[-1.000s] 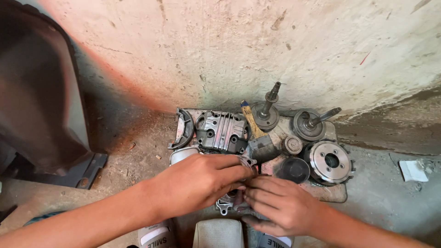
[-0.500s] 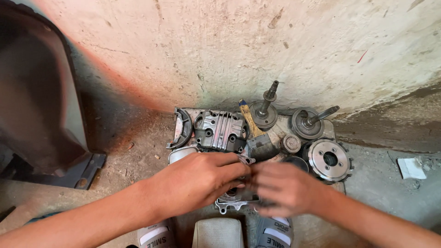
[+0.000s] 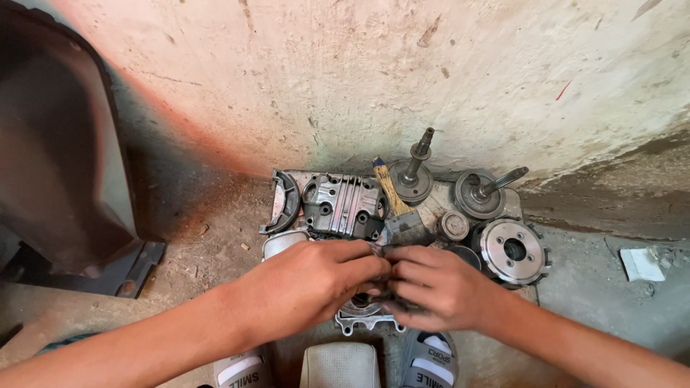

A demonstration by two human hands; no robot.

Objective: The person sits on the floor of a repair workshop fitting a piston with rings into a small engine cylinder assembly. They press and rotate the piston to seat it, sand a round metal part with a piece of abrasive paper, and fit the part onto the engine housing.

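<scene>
My left hand (image 3: 309,280) and my right hand (image 3: 440,287) meet fingertip to fingertip over a grey metal engine part (image 3: 363,320) with lugged flanges. Both hands curl down onto it, and most of it is hidden beneath them. It lies at the near edge of a flat tray (image 3: 528,291) of dismantled parts. Just beyond my fingers are a finned cylinder head cover (image 3: 341,205) and a paintbrush (image 3: 394,201) with a wooden handle.
Two geared shafts (image 3: 413,176) (image 3: 483,192) stand by the rough wall. A round clutch hub (image 3: 512,250), a small round part (image 3: 454,225), a curved dark piece (image 3: 282,205) and a pale cylinder (image 3: 282,243) surround them. A dark panel (image 3: 57,165) leans at the left. Sandals (image 3: 428,359) are at the bottom.
My right hand has moved up and left until its fingertips meet those of my left hand. The left hand has stayed on the part.
</scene>
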